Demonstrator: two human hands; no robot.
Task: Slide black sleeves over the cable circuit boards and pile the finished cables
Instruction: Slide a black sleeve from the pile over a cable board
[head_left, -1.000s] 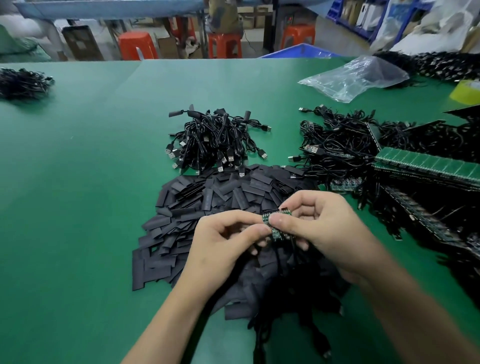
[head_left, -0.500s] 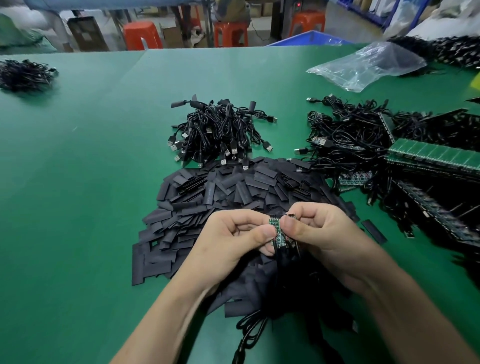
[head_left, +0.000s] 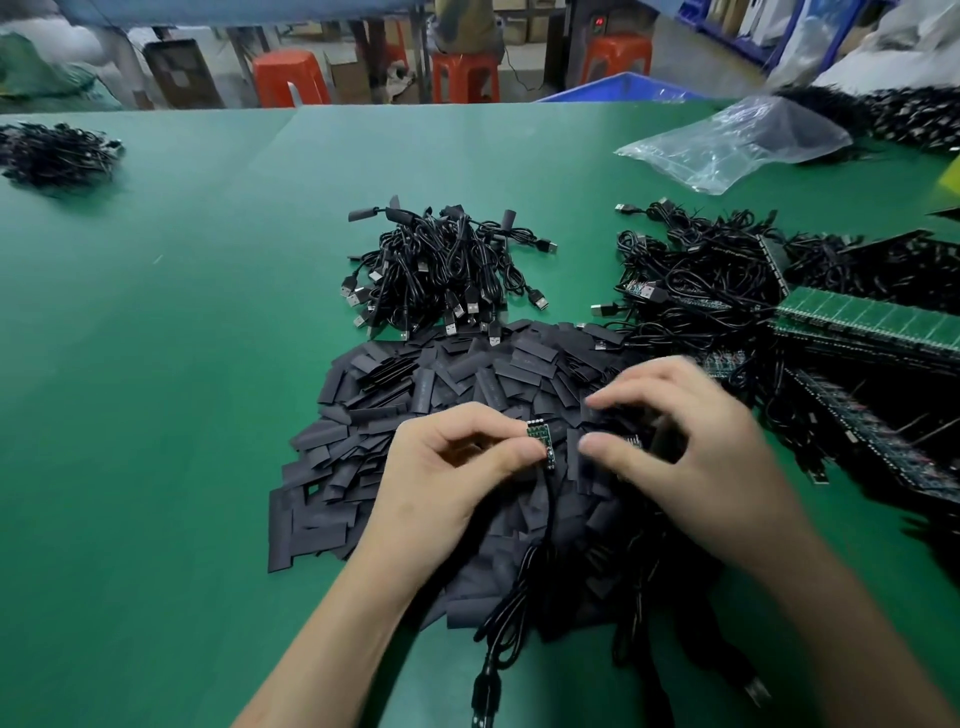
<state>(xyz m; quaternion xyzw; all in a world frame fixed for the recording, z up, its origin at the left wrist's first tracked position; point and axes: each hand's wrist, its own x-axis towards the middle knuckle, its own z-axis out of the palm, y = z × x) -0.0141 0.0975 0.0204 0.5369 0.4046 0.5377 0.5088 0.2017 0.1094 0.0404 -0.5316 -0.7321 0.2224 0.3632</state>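
Pinching a small green circuit board (head_left: 540, 440) between thumb and curled forefinger, the left hand (head_left: 452, 483) sits at lower centre of the frame. The board's thin black cable (head_left: 524, 571) hangs toward the bottom edge. The right hand (head_left: 691, 457), blurred, hovers just right of the board, thumb and fingers partly spread over the heap of flat black sleeves (head_left: 441, 384); whether it grips one cannot be told. A pile of black USB cables (head_left: 447, 270) lies beyond the heap on the green table (head_left: 156, 415).
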